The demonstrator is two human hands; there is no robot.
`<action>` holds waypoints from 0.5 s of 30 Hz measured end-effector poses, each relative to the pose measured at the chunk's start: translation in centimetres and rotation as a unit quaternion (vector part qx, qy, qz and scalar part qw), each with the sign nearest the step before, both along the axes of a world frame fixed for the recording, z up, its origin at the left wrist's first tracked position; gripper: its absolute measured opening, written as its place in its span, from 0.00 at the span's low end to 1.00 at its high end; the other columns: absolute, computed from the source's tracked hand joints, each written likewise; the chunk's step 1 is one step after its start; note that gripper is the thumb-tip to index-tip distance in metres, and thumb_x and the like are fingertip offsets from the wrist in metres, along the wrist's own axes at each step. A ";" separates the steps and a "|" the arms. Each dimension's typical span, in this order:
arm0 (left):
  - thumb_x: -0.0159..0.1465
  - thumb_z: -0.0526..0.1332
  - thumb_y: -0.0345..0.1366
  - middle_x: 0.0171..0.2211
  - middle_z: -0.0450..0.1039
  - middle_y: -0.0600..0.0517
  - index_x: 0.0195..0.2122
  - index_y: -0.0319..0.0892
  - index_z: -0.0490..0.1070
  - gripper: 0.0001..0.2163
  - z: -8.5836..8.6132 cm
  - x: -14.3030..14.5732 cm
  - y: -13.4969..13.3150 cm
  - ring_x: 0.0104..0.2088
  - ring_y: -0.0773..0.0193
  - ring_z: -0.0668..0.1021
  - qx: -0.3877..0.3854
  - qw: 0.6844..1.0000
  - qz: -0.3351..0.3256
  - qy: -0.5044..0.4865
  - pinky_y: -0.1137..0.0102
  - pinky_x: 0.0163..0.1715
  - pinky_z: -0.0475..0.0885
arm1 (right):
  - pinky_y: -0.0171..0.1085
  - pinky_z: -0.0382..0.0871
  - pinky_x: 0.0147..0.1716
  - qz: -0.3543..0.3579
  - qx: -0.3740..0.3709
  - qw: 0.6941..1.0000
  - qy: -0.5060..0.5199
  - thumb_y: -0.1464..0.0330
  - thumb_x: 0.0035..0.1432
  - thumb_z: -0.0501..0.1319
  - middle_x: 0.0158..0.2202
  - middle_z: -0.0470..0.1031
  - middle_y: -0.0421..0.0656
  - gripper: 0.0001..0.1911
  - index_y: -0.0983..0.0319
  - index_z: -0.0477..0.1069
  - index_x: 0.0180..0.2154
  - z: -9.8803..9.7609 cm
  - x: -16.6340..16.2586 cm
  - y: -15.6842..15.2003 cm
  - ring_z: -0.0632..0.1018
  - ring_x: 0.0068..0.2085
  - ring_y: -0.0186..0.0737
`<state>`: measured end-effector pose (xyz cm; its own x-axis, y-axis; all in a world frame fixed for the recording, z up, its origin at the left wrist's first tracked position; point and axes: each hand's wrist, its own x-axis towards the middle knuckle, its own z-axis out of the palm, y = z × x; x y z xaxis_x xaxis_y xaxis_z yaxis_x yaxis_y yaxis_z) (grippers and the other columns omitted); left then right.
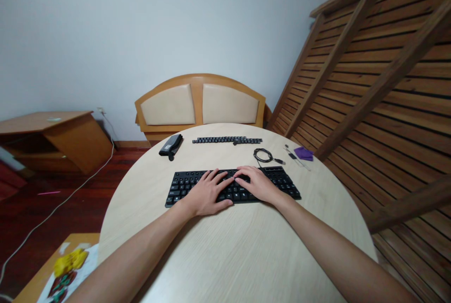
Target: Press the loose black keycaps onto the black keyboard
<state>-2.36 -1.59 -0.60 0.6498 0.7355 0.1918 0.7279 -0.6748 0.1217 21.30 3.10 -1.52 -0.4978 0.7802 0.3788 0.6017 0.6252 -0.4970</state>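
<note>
A black keyboard [282, 182] lies across the middle of a round pale wooden table [243, 256]. My left hand [207, 193] rests flat on its middle keys, fingers stretched out and slightly spread. My right hand [255, 183] lies beside it on the keys, fingers extended toward the left hand. Neither hand holds anything. The keyboard's coiled black cable [265, 155] sits just behind its right end.
A row of loose black keycaps [227, 140] lies at the table's far edge, with a dark grey pouch [171, 145] to its left. A purple cloth [304, 153] and small tools [295, 156] lie at right. Behind stand a padded headboard [200, 103], a slatted bed frame [380, 82] and a low cabinet [52, 138].
</note>
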 end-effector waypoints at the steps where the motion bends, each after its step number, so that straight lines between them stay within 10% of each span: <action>1: 0.66 0.55 0.58 0.68 0.57 0.43 0.70 0.49 0.52 0.34 0.1 0.0 0.0 0.68 0.39 0.57 -0.001 1.000 -0.003 -0.003 0.43 0.65 0.53 | 0.52 0.64 0.58 0.005 -0.001 1.000 -0.004 0.63 0.64 0.61 0.52 0.77 0.48 0.09 0.56 0.78 0.43 0.1 0.0 0.0 0.75 0.55 0.49; 8: 0.63 0.60 0.55 0.63 0.63 0.42 0.67 0.46 0.58 0.34 0.7 -0.3 -0.2 0.65 0.40 0.62 0.007 0.999 -0.033 -0.015 0.45 0.64 0.57 | 0.53 0.60 0.60 0.062 -0.019 0.997 -0.053 0.58 0.64 0.60 0.57 0.72 0.48 0.15 0.55 0.75 0.50 1.2 1.2 -0.7 0.70 0.59 0.50; 15: 0.61 0.62 0.56 0.67 0.58 0.41 0.69 0.46 0.52 0.39 0.5 -0.4 -0.2 0.67 0.38 0.58 -0.002 0.999 -0.040 -0.005 0.43 0.65 0.54 | 0.58 0.51 0.65 0.122 -0.041 0.986 -0.106 0.46 0.45 0.71 0.65 0.63 0.50 0.42 0.53 0.68 0.60 1.7 2.5 -0.8 0.62 0.66 0.58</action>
